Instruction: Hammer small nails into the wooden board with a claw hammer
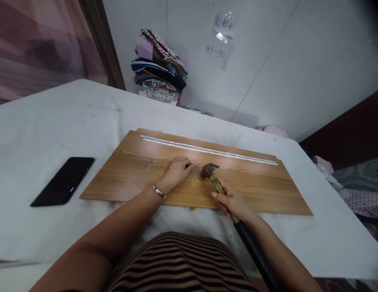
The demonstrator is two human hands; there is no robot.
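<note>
A claw hammer (219, 187) is in my right hand (233, 201), fingers wrapped round its yellow and black handle. Its brown metal head hovers close over or rests on a wooden board (268, 188); I cannot tell which. To the left of that head, my left hand (176, 172), with a bracelet at the wrist, lies on the board with its fingertips drawn together. Whatever those fingertips hold is too small to make out. Several loose nails (150, 165) lie on the board left of this hand. Small dark spots mark the wood around the hammer head.
Two pale, strip-like lines (207, 150) run along the board's far side. A black phone (63, 181) lies to the left on the white-covered table (94, 117). Folded clothes (160, 65) are stacked by the wall, where paper notes (221, 50) hang.
</note>
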